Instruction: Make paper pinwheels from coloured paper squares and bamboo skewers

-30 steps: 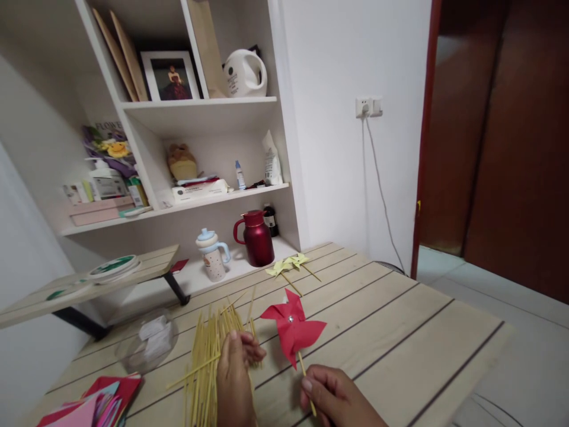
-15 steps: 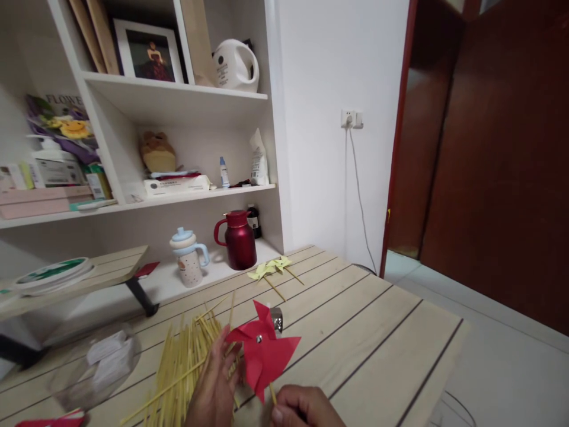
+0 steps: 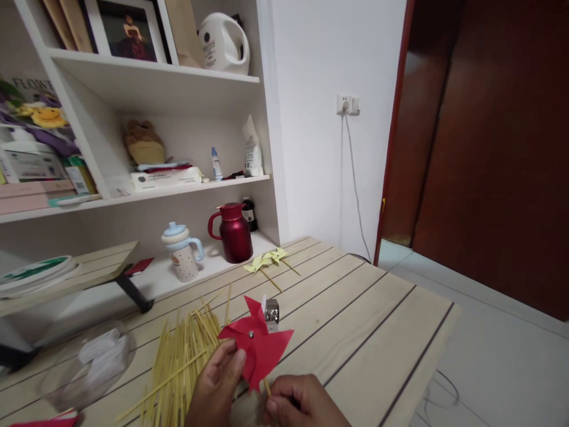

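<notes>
A red paper pinwheel [image 3: 267, 354] with a shiny pin at its centre stands over the table on a thin yellowish stick. My right hand [image 3: 304, 402] is closed around that stick just below the blades. At the pinwheel's lower left, my left hand [image 3: 217, 379] has its thumb and fingers pinched at a blade. Close behind the blades sits a small shiny metal object [image 3: 272, 312], partly covered by them. A loose pile of thin sticks [image 3: 178, 362] lies left of my left hand. Two pale yellow pinwheels [image 3: 267, 260] rest at the table's far edge.
The slatted wooden table [image 3: 355, 314] ends at the right, above a tiled floor. A clear container [image 3: 95, 367] with white packets stands at left, near red paper [image 3: 48, 420]. A dark red jug [image 3: 236, 234] and a lidded cup [image 3: 183, 255] stand on the lowest shelf.
My left hand has gone from spread fingers beside the pinwheel to a pinch at its blade. The right hand still holds the stick. The view has shifted slightly.
</notes>
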The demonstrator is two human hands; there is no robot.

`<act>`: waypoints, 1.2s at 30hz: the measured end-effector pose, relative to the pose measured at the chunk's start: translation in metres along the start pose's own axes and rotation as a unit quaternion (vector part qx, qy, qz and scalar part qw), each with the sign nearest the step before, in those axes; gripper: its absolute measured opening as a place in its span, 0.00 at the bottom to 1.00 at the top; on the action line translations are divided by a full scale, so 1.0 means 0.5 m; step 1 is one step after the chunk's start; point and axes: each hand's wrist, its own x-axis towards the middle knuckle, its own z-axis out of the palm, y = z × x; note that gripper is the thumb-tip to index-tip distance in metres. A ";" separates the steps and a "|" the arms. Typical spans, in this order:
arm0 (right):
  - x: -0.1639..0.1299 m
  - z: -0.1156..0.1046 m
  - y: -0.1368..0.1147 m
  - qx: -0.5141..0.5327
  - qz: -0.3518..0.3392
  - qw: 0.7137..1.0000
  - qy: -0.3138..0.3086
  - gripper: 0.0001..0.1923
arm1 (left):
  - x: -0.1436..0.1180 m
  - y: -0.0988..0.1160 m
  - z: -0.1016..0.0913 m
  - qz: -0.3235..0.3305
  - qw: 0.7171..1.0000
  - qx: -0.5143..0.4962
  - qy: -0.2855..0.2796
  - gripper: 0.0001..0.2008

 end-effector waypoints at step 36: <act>-0.005 0.005 -0.017 0.019 -0.032 0.999 0.003 0.12 | -0.029 0.003 0.023 -0.007 0.997 -0.005 -0.074 0.17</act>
